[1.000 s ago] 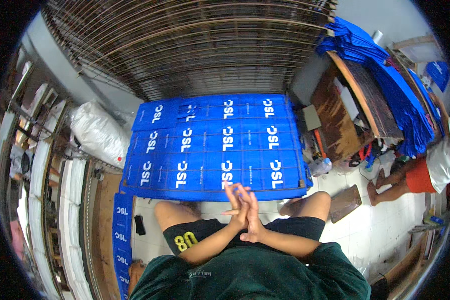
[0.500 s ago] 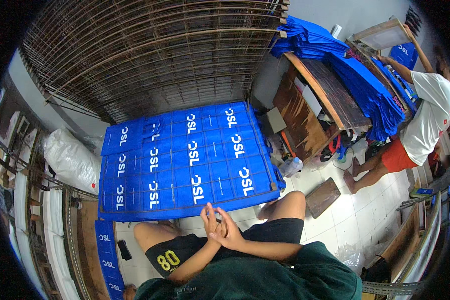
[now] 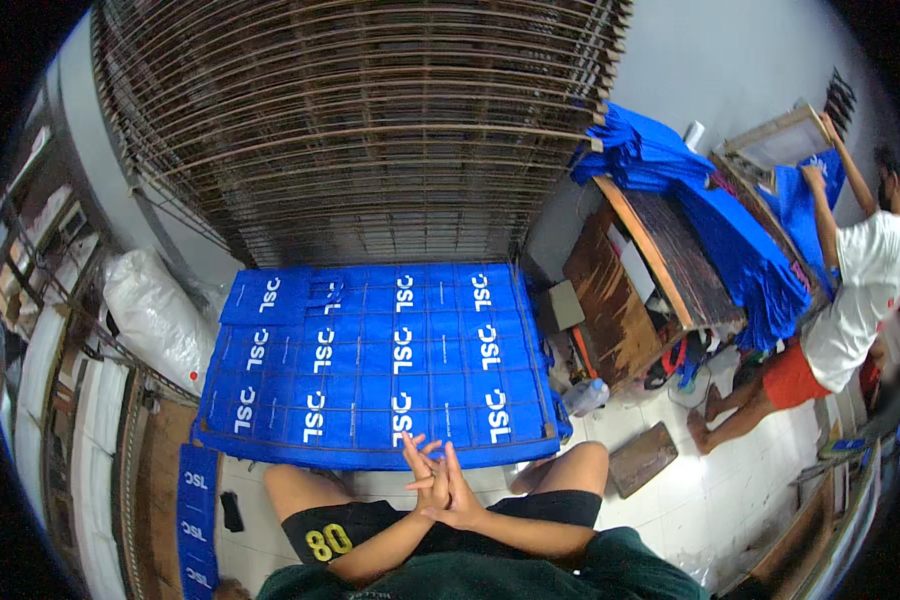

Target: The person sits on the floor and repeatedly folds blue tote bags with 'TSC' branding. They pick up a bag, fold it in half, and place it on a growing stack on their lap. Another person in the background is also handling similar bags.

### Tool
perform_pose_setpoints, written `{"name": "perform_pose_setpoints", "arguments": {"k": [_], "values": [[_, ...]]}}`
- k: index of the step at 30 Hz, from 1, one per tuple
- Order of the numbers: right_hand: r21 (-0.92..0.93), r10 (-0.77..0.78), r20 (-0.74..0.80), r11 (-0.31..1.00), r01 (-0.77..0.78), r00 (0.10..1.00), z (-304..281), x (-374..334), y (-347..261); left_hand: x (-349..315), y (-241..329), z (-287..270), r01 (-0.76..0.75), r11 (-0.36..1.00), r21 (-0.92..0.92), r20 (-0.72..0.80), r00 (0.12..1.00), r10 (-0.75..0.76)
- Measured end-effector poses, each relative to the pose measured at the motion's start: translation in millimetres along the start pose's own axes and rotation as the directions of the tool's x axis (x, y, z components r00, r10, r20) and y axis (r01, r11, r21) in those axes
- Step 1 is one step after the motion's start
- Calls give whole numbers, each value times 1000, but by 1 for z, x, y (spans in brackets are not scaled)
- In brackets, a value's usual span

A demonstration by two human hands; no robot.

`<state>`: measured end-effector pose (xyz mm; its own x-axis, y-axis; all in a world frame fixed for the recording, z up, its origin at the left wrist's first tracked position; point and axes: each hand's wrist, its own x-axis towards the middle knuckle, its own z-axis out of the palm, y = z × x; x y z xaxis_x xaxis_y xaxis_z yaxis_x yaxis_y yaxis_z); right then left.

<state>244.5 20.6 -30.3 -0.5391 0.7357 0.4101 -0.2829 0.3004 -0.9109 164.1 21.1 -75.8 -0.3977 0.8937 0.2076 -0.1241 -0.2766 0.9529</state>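
My left hand point(image 3: 428, 488) and my right hand point(image 3: 460, 508) meet in front of my body, above my lap. Their fingers are stretched out and cross between one another, and no object shows in either. Just beyond the fingertips lies the near edge of a wire rack tray point(image 3: 450, 434). Blue printed fabric pieces point(image 3: 360, 382) are laid out in rows on it, with white lettering.
A tall stack of wire racks point(image 3: 370, 130) rises behind. At right, blue fabric piles point(image 3: 735, 255) cover a wooden table point(image 3: 660, 270), where a co-worker point(image 3: 860, 290) handles a framed screen point(image 3: 782, 140). A wooden board point(image 3: 643, 460), bottle point(image 3: 587, 397) and phone point(image 3: 232, 511) are on the floor.
The view has tilted up, so the rack sits lower in it. My hands stay together while their fingers spread further apart. The co-worker's framed screen has tilted.
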Motion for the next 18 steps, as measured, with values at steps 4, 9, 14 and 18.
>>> {"name": "perform_pose_setpoints", "arguments": {"k": [4,9,14,18], "values": [[-30,118,-11,993,-118,993,7,-11,7,-7,-28,-9,-41,966,254,-3,999,43],[25,263,-106,965,-262,959,10,-26,21,-14,-17,-7,-77,909,409,-2,996,85],[-33,300,-177,950,-311,937,8,-26,26,-10,-11,-9,-99,831,547,39,995,93],[-109,275,-117,952,-288,954,3,-27,30,-9,-1,-11,-19,858,513,69,997,-19]]}}
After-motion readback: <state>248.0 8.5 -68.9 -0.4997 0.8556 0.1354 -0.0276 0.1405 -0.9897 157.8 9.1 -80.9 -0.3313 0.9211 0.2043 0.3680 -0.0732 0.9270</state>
